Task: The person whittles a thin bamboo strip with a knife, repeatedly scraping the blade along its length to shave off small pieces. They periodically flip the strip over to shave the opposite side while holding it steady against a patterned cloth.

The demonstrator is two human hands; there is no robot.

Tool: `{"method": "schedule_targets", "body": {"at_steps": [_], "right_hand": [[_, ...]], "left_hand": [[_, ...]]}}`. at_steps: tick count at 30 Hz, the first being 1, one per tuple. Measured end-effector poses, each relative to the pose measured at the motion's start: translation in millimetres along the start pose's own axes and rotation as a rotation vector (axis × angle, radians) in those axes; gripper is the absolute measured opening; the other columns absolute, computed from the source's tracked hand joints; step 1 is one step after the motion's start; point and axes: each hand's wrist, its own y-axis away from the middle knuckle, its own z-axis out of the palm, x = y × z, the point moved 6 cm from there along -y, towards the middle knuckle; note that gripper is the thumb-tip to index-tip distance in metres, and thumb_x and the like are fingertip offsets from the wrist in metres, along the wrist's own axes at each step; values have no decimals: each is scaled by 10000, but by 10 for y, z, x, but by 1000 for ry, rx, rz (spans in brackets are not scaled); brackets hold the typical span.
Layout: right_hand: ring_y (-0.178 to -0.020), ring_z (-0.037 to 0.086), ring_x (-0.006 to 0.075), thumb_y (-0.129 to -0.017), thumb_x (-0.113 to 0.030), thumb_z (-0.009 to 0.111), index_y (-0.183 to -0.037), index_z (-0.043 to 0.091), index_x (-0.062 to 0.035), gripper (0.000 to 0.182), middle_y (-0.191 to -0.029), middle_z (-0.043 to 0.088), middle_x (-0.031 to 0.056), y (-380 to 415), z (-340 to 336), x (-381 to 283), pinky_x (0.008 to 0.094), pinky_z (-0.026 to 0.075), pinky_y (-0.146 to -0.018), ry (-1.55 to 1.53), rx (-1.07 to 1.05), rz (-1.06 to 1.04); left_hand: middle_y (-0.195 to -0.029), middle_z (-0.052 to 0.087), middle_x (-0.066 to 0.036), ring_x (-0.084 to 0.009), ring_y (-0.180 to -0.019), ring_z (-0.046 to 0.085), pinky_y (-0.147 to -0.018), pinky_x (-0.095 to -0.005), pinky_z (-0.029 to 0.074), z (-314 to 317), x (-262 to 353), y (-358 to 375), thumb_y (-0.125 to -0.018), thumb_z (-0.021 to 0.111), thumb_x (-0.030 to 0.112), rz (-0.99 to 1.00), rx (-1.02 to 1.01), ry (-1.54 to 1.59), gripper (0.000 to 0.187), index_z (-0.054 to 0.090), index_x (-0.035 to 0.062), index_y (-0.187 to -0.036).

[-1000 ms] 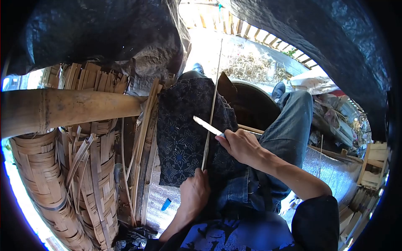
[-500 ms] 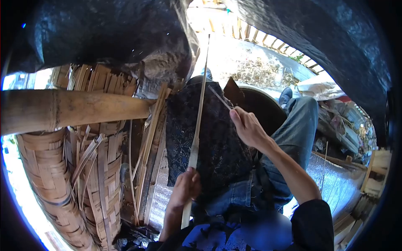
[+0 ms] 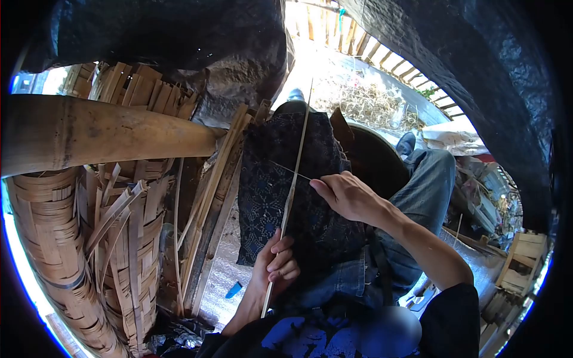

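Observation:
A long, narrow bamboo strip (image 3: 303, 135) runs lengthwise over my lap, its far end pointing away from me. Around its lower part are the curled fingers of my left hand (image 3: 273, 265). My right hand (image 3: 349, 196) is closed on the handle of a knife, and its fist hides most of that handle. The thin knife blade (image 3: 282, 167) crosses the strip at an angle, a short way beyond my left hand. Beneath both lies a dark patterned cloth (image 3: 259, 206), spread over my legs.
A thick bamboo pole (image 3: 113, 132) juts in from the left, above woven bamboo baskets (image 3: 51, 232). Split bamboo slats (image 3: 209, 209) lean beside the cloth. Dark plastic sheeting (image 3: 453, 77) hangs overhead. A small blue piece (image 3: 233, 290) lies on the floor at lower left.
The knife has come back toward me and turned flatter, now crossing the strip. The strip has rolled to show a narrower side, and my left fingers have shifted on it.

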Motion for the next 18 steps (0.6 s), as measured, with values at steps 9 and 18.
{"method": "schedule_targets", "body": {"at_steps": [9,18], "right_hand": [[-448,548,357,-943,-330,505,-616,505,-7,460,-490,512,186,-50,42,-77,431,424,-415,137,-128,74],[-427,538,355,-946,-307,507,-619,515,-4,446,-458,491,182,-145,38,9,424,406,-393,69,-48,37]], "left_hand": [[-380,322,76,-37,-262,277,-339,-213,140,-27,-46,84,-1015,232,372,15,19,28,416,419,179,-697],[-379,332,75,-46,-266,291,-337,-206,146,-45,-122,170,-1011,246,389,-27,-31,83,418,406,181,-685]]}}
